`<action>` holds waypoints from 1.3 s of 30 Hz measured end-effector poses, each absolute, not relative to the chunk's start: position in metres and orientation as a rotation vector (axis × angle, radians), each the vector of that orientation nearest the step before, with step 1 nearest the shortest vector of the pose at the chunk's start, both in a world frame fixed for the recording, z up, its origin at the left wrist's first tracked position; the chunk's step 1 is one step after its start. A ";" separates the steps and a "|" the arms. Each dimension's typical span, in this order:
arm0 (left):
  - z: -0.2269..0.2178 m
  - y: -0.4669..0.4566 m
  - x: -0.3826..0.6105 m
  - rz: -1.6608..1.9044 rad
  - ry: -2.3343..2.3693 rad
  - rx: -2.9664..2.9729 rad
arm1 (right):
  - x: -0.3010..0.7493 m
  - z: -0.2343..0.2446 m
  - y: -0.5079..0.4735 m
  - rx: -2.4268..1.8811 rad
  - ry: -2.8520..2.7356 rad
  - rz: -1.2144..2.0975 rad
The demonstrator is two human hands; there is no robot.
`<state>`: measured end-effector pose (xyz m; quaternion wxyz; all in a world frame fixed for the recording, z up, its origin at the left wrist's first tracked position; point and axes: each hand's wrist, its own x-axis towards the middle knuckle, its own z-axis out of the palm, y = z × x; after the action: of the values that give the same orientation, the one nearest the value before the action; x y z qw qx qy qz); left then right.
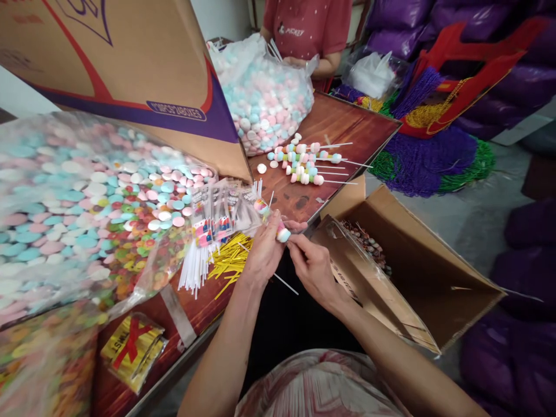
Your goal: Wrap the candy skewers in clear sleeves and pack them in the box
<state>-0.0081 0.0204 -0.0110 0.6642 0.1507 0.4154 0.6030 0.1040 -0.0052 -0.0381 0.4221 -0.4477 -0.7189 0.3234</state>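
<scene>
My left hand (266, 250) is closed around a candy skewer of pastel marshmallows (283, 233), whose pink, white and blue pieces show past the fingers. My right hand (316, 267) is pinched right beside the skewer's lower end; whatever lies between its fingertips is hidden. A thin white stick (286, 284) pokes out below my left wrist. Close to that hand on the table are gold twist ties (231, 253), a bunch of white sticks (194, 269) and small printed clear bags (221, 211). Finished-looking marshmallow skewers (304, 162) lie in a pile farther back.
A large open bag of marshmallows and gummy rings (82, 202) covers the left. Behind stand a cardboard box (143, 75) and another marshmallow bag (269, 87), with a co-worker (306, 26) beyond. An open carton (417, 272) sits right of the table (347, 119); a red stool (473, 63) is farther off.
</scene>
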 end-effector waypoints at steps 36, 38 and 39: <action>-0.002 -0.004 -0.012 1.538 1.306 0.565 | 0.101 -0.038 -0.006 -1.087 -1.311 1.054; -0.001 -0.007 -0.012 1.519 1.399 0.613 | 0.102 -0.042 -0.006 -1.097 -1.347 1.013; -0.001 -0.008 -0.011 1.500 1.417 0.637 | 0.102 -0.043 -0.006 -1.103 -1.363 0.994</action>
<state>-0.0112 -0.0084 -0.0010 0.4714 0.2601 0.5787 0.6126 0.1019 -0.0062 -0.0430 0.5339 -0.4627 -0.5718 0.4169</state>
